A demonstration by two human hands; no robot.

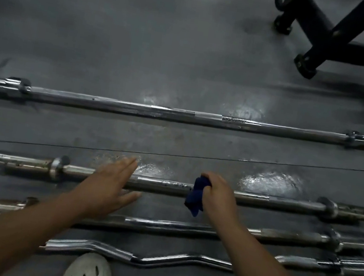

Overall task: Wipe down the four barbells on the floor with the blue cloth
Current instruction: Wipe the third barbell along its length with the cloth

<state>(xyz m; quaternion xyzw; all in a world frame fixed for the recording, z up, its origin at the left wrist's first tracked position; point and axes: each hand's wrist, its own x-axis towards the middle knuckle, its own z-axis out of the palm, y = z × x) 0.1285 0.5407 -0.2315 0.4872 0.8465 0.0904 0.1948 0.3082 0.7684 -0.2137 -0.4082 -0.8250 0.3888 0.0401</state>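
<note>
We look down on a dark grey floor (143, 47), matt in most places and glossy where light pools on it, with a thin seam running across. A black tubular frame (336, 43) with capped feet stands at upper right. Four chromed steel bars lie roughly parallel. The farthest barbell (109, 103) is the longest, straight and spanning the whole view. The third barbell (185, 227), nearer us, is straight with tarnished sleeves. Between these two lies the short barbell (286, 201), straight, with round collars and pitted ends. Nearest is the curl bar (155, 260), its shaft bent in a shallow zigzag.

Our two hands are well apart over the short barbell. The left hand (108, 181) lies across its shaft with fingers straight; we cannot tell whether it presses. The right hand (217, 192) curls round the blue cloth (195, 199), a crumpled dark wad lying against the shaft near its middle. Two white perforated shoes (88, 274) show at the bottom edge.
</note>
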